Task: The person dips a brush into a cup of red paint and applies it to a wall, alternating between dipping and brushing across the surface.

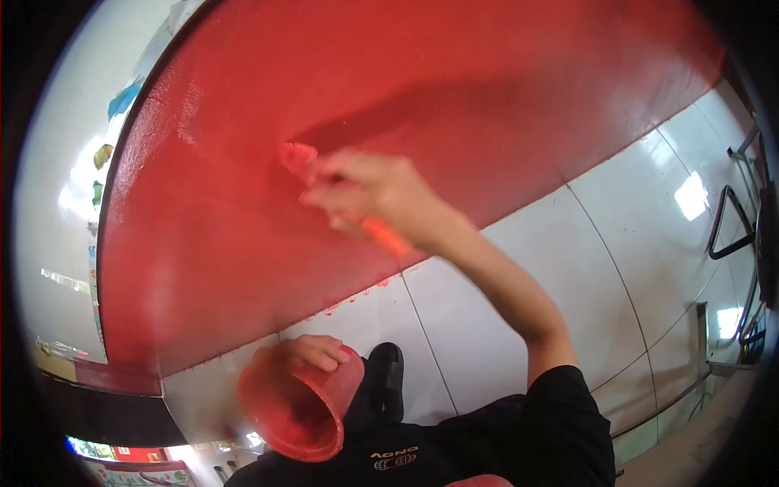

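My right hand [377,195] is closed around a paintbrush [299,157] whose bristles are coated red and whose orange handle sticks out below the palm. The bristles overlap the red wall [487,97] in this view, and the arm's shadow falls across it. In my left hand [316,351] is a red plastic tub [284,406], tilted so its mouth faces me, with red paint smeared inside. The fingers curl over the tub's far side. Motion blurs the right hand slightly.
White floor tiles [527,268] meet the wall's lower edge, with red drips [357,299] near it. My dark shoe [388,373] stands beside the tub. Metal-framed furniture [734,227] is at the right. A white wall with colored decorations [122,101] lies at the left.
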